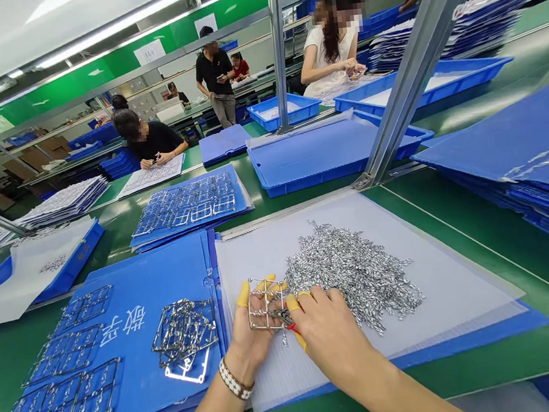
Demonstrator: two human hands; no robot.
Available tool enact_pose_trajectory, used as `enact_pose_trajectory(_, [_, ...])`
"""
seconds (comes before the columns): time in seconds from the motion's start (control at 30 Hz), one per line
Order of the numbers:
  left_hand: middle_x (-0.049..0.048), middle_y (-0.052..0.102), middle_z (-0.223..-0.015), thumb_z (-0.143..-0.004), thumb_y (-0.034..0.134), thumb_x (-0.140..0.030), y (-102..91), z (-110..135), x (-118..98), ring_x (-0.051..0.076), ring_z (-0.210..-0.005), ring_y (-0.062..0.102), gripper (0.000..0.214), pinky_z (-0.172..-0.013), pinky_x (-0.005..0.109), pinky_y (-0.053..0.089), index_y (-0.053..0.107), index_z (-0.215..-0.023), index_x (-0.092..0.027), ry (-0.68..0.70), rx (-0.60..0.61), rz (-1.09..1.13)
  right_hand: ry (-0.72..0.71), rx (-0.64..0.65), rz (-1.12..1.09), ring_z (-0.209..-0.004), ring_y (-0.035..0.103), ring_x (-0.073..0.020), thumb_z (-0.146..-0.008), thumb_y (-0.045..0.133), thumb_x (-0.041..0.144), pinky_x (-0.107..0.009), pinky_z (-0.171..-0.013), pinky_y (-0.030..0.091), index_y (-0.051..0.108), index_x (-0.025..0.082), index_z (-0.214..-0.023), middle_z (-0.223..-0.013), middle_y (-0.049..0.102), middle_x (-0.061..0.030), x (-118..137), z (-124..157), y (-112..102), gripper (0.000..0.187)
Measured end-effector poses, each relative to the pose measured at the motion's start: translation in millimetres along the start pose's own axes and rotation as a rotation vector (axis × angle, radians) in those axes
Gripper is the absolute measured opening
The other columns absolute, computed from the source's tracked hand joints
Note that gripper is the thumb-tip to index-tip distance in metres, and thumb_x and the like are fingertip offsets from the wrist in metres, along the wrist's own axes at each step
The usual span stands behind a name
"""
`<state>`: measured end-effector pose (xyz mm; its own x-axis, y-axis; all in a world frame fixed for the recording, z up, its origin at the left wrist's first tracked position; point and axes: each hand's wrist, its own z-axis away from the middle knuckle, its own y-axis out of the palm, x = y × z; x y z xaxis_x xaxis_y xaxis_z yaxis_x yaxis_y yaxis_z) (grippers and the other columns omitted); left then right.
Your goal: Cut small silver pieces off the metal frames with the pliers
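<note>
My left hand point(253, 328), with yellow finger covers, holds a small chrome sprue frame point(262, 328) upright above a white sheet point(272, 384). My right hand point(333, 336) grips red-handled nippers point(288, 320), their jaws at the frame's right side. Just below the frame is a small silver piece point(285, 340); I cannot tell whether it is falling or lying on the sheet. A large heap of small silver parts point(348, 270) spreads over the sheet beyond my right hand. Left of my hands, a pile of sprue frames point(184, 331) lies on a blue sheet point(139, 271).
Rows of sprue frames point(68, 352) lie along the blue sheet's left side. More stand on a blue stack point(187, 201) behind. A blue tray point(318, 156) and a metal post point(417, 75) are beyond the heap. Blue sheets point(516, 144) are stacked at right. Several people work farther back.
</note>
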<state>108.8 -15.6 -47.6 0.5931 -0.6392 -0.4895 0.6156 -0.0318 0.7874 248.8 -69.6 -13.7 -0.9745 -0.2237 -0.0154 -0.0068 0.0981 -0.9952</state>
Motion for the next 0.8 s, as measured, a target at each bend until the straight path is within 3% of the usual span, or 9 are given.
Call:
enact_pose_trajectory(0.23, [0.0143,0.062,-0.118,-0.088,0.043,-0.053,0.0,-1,-3,0.017,-0.074,0.062,0.053,-0.061,0.029,0.046,0.057,-0.119,-0.013,0.016,-0.027,-0.021,-0.022,-0.022,0.041,-0.076,0.056,-0.0217,-0.078,0.057,0.008,-0.035,-0.065,0.032,0.063,0.018,-0.093,-0.078,0.063,-0.0061,3,-1,-1,0.020])
enact_pose_trajectory(0.33, [0.0147,0.061,-0.120,-0.086,0.044,-0.055,1.8,2,-2,0.020,-0.081,0.063,0.055,-0.067,0.031,0.047,0.058,-0.120,-0.014,0.049,-0.020,-0.049,0.003,-0.045,-0.067,-0.081,0.058,-0.0236,-0.077,0.059,0.013,-0.036,-0.068,0.035,0.063,0.018,-0.097,-0.082,0.065,-0.0067,-7,1,-3,0.021])
enact_pose_trajectory(0.4, [0.0144,0.059,-0.123,-0.085,0.046,-0.057,2.2,6,2,0.023,-0.089,0.063,0.057,-0.070,0.032,0.047,0.057,-0.123,-0.015,0.131,-0.051,-0.126,0.071,-0.070,-0.276,-0.086,0.058,-0.0247,-0.077,0.060,0.020,-0.036,-0.073,0.037,0.063,0.019,-0.098,-0.087,0.066,-0.0072,-15,1,-2,0.021])
enact_pose_trajectory(0.5, [0.0114,0.057,-0.128,-0.081,0.059,-0.047,2.2,12,10,0.027,-0.109,0.055,0.054,-0.089,0.036,0.043,0.054,-0.128,-0.020,0.333,-0.090,-0.402,0.214,-0.015,-0.881,-0.084,0.058,-0.0213,-0.080,0.056,0.034,-0.034,-0.073,0.042,0.060,0.021,-0.097,-0.088,0.066,-0.0047,-23,-5,3,0.022])
enact_pose_trajectory(0.57, [0.0093,0.052,-0.134,-0.075,0.069,-0.035,2.7,15,14,0.028,-0.124,0.043,0.057,-0.105,0.038,0.031,0.054,-0.129,-0.023,0.474,-0.076,-0.625,0.292,0.061,-1.344,-0.079,0.058,-0.0185,-0.077,0.056,0.043,-0.031,-0.068,0.043,0.057,0.021,-0.095,-0.085,0.065,-0.0029,-22,-11,7,0.028])
enact_pose_trajectory(0.63, [0.0078,0.045,-0.141,-0.071,0.073,-0.026,3.4,18,15,0.029,-0.133,0.031,0.059,-0.113,0.037,0.017,0.055,-0.128,-0.025,0.582,-0.062,-0.780,0.347,0.111,-1.654,-0.072,0.056,-0.0158,-0.071,0.062,0.046,-0.028,-0.062,0.041,0.056,0.020,-0.091,-0.082,0.062,-0.0019,-18,-18,9,0.034])
enact_pose_trajectory(0.8, [0.0102,0.040,-0.144,-0.076,0.068,-0.022,3.1,19,10,0.030,-0.136,0.026,0.058,-0.115,0.042,0.010,0.052,-0.132,-0.026,0.770,-0.016,-1.051,0.332,0.173,-1.830,-0.066,0.048,-0.0113,-0.067,0.070,0.038,-0.025,-0.059,0.038,0.057,0.017,-0.086,-0.076,0.057,0.0008,-12,-25,2,0.031])
